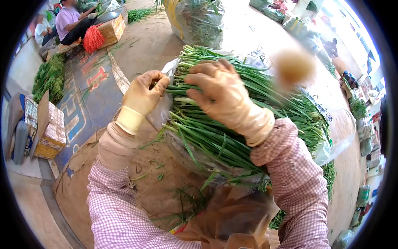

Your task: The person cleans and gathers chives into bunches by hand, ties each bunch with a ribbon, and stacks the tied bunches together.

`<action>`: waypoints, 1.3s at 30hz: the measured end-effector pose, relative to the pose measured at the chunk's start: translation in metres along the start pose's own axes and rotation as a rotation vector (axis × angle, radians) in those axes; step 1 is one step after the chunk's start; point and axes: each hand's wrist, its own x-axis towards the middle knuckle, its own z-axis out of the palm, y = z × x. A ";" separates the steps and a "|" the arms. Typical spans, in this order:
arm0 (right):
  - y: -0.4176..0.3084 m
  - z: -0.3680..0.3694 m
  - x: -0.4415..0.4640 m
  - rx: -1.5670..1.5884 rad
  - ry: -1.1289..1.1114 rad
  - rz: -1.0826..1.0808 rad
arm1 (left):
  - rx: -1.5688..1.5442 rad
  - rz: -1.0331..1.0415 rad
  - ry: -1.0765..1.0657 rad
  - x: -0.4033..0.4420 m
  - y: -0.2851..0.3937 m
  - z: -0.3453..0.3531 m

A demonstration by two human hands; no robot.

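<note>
Long green stalks (215, 128) with pale cut ends lie in a large pile on clear plastic (182, 147). At the pile's left edge, my left hand (143, 94), in a pale stained glove, pinches thumb and forefinger together beside the stalk ends and the plastic's edge; what lies between the fingertips is too small to tell. My right hand (219, 91), gloved too, is over the upper left part of the pile, its fingers bent and apart, with stalks beneath them.
Brown sheeting and a blue printed sheet (93, 103) cover the floor. A filled plastic bag (199, 25) stands beyond the pile. Baskets (52, 128) and greens (49, 76) are at left. A person (68, 20) sits by red strings (93, 39). A blurred round shape (293, 66) hangs at right.
</note>
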 end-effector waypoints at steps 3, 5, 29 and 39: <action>-0.021 0.025 0.019 -0.173 0.013 0.051 | 0.013 0.074 0.035 0.000 0.016 0.000; -0.022 0.027 0.023 -0.124 0.000 0.123 | 0.014 0.079 0.035 -0.003 0.036 -0.002; 0.013 -0.044 0.020 -0.237 -0.066 0.013 | 0.519 -0.068 -0.054 -0.003 -0.016 -0.015; 0.000 -0.015 0.008 -0.328 -0.175 -0.208 | 0.547 -0.192 -0.177 -0.032 -0.067 0.017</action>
